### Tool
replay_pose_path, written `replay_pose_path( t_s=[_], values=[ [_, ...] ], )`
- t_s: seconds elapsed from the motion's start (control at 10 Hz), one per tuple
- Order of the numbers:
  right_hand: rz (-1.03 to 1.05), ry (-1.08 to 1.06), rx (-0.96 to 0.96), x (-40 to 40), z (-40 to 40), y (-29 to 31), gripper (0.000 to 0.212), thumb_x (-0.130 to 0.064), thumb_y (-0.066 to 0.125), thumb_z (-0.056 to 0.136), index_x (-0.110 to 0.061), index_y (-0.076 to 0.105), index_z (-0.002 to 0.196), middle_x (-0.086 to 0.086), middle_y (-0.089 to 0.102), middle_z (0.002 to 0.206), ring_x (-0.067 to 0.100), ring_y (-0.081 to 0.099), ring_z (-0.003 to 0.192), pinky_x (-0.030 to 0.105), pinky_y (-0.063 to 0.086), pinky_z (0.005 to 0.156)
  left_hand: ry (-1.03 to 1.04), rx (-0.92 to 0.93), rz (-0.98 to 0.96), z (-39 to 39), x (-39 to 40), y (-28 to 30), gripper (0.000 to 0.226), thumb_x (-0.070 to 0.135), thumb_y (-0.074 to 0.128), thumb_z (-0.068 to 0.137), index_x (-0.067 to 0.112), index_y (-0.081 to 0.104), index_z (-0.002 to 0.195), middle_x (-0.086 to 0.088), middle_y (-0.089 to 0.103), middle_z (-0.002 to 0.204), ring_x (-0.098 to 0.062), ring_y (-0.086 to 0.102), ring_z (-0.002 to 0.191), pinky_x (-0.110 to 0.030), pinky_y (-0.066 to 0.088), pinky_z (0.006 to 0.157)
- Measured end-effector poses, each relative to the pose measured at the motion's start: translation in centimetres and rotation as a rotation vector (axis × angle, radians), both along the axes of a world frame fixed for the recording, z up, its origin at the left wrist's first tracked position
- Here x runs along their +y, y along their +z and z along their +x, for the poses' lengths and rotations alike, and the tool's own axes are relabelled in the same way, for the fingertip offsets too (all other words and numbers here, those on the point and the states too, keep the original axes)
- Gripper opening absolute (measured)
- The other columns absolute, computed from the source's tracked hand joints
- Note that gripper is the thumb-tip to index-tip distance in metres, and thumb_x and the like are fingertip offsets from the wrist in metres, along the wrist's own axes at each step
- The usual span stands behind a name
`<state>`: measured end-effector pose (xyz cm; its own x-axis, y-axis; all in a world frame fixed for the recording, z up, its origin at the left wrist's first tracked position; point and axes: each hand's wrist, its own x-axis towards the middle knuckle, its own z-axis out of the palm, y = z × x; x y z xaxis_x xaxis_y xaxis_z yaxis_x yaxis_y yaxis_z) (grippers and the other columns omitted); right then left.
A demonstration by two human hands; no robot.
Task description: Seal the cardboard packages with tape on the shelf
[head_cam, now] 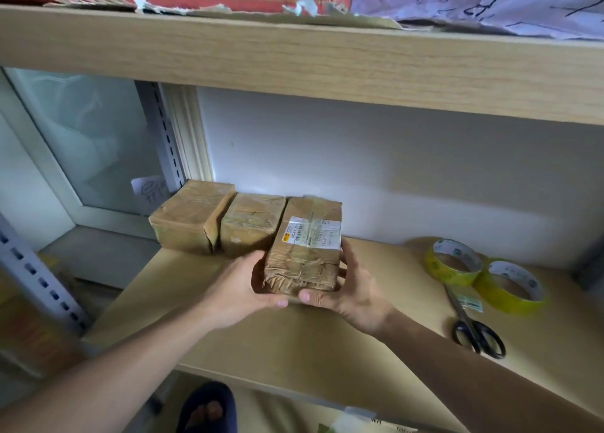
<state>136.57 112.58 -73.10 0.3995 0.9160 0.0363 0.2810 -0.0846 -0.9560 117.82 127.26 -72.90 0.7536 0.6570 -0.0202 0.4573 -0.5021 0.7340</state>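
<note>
Both hands clasp a taped cardboard package (304,256) at the front of the wooden shelf (294,334), the left hand (235,285) cupping its left side, the right hand (353,289) its right, thumbs curled under the near edge. Two more packages (222,223) stand touching it behind. Tape rolls (483,275) and scissors (474,328) lie well apart to the right. Setting it flush against the row, label up, would likely serve best.
</note>
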Motion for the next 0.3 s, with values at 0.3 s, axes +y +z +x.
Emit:
replay_pose_path(
  t_s=[0.3],
  values=[
    [-0.312, 0.121, -0.537, -3.2, 0.0, 3.4, 0.086, -0.042, 0.079, 0.085, -0.035, 0.026, 0.152, -0.028, 0.050, 0.127, 0.013, 0.053, 0.125, 0.027, 0.042, 0.101, -0.105, 0.481, 0.214, -2.0, 0.2, 1.9, 0.105, 0.076, 0.067, 0.076, 0.017, 0.034, 0.156, -0.002, 0.010, 0.170, -0.022, 0.013, 0.157, -0.044, 0.022, 0.125]
  ],
)
